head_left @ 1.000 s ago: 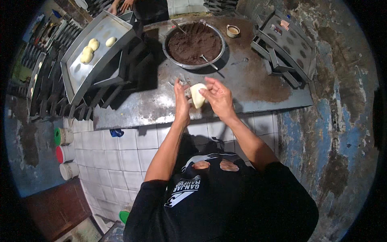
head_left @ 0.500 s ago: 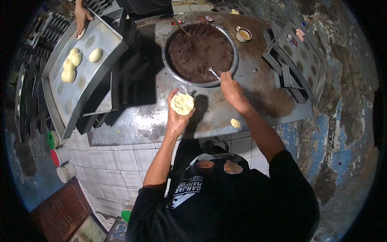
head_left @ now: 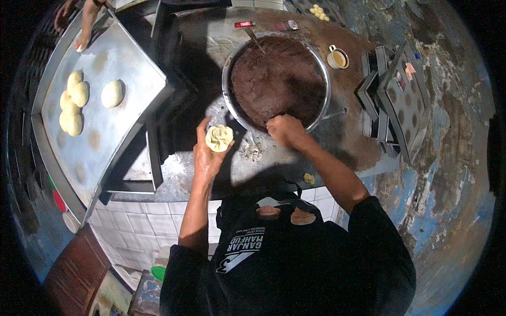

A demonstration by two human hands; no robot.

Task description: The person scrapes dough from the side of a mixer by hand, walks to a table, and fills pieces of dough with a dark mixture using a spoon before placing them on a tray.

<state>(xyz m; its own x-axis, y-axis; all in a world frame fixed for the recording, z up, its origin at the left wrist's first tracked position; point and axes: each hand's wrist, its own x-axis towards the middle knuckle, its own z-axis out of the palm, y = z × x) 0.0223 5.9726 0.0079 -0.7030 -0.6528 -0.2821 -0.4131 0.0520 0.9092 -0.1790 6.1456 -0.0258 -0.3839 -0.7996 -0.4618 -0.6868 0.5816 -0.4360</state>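
My left hand holds a flattened, pleated piece of pale dough just left of a large metal bowl. Dark brown, crumbly filling heaps up inside the bowl. At the bowl's near rim, my right hand is closed on a spoon, whose handle showed a moment earlier; the hand and the filling now hide it. A second long-handled tool stands in the filling at the far side.
On the left, a metal tray bears several dough balls; another person's hand touches one. Right of the bowl lie a spoon and a cup. Stacked trays stand farther right. A dough scrap lies near the front edge.
My right hand has moved left and nearer, pushing the spoon down into the filling. My left hand still holds the dough. The view has shifted, and the other person's hand has moved along the tray.
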